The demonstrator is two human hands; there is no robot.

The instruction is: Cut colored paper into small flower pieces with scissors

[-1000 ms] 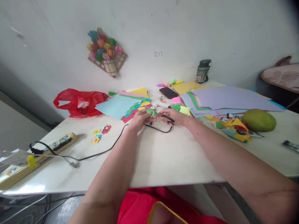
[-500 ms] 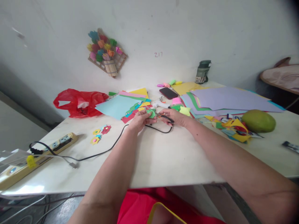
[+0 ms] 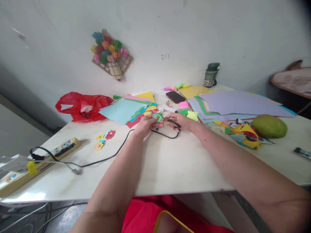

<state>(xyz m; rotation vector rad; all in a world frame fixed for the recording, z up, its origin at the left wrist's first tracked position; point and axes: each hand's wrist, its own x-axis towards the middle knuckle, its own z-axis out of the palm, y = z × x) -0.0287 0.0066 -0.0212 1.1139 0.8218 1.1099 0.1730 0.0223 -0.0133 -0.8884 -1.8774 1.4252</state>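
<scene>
My left hand (image 3: 146,125) pinches a small piece of green paper (image 3: 158,117) above the middle of the table. A pair of scissors (image 3: 173,122) with dark handles is in my right hand (image 3: 181,122), its fingers closed round them. The thin blades point left and meet the green paper; how far they are apart is too small to tell. Just behind my hands lie a white glue gun (image 3: 167,108) and wavy-edged coloured paper scraps (image 3: 136,117). A yellow-green paper shape (image 3: 192,115) rests beside my right wrist.
A black cord (image 3: 107,160) runs from the power strip (image 3: 62,149) to below my hands. Small paper flowers (image 3: 99,146) lie at left, near a red plastic bag (image 3: 82,105). Behind are a phone (image 3: 175,96) and paper sheets (image 3: 238,102); at right, a green mango-like fruit (image 3: 269,126).
Almost nothing differs. Both hands stay in the same place, with the scissors still against the green paper.
</scene>
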